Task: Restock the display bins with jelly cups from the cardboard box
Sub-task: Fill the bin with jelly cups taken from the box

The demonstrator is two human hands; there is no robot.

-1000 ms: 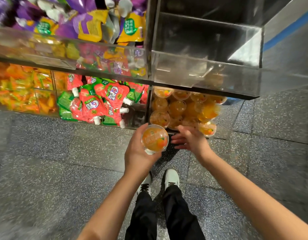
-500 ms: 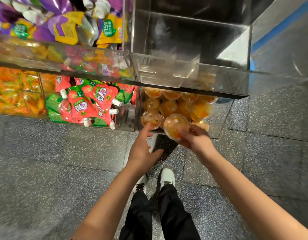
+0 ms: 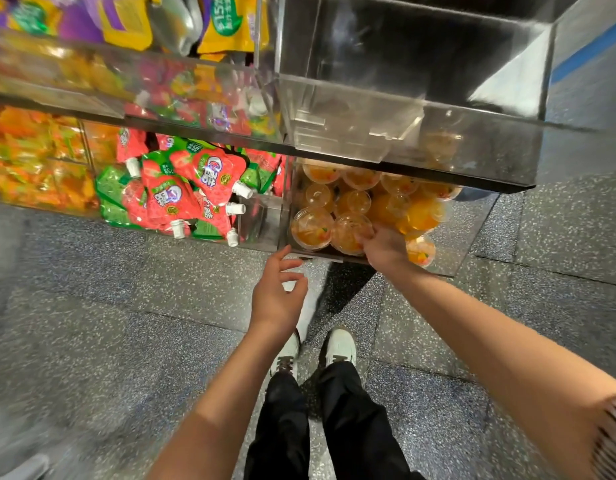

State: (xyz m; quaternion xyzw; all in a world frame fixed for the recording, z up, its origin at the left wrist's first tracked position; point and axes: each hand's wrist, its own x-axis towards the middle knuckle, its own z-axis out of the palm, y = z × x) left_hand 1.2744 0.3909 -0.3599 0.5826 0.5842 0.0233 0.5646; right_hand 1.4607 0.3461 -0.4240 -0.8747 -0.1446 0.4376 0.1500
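Note:
A clear lower display bin (image 3: 448, 268) holds several orange jelly cups (image 3: 389, 206). My right hand (image 3: 386, 249) reaches into the bin's front, its fingers round one orange jelly cup (image 3: 348, 233) set beside another cup (image 3: 311, 230) at the front left. In front of the bin and apart from it, my left hand (image 3: 278, 296) hovers with its fingers loosely spread and nothing in it. The cardboard box is out of view.
Left of the jelly cups is a bin of red and green spouted pouches (image 3: 182, 195), then a bin of orange packets (image 3: 33, 161). An upper shelf with a clear, bare bin (image 3: 403, 109) overhangs the cups. Grey speckled floor (image 3: 126, 341) and my white shoes (image 3: 339, 348) lie below.
The cup passed from my left hand to my right hand, which then carried it forward into the bin. My left hand let go and drew back slightly.

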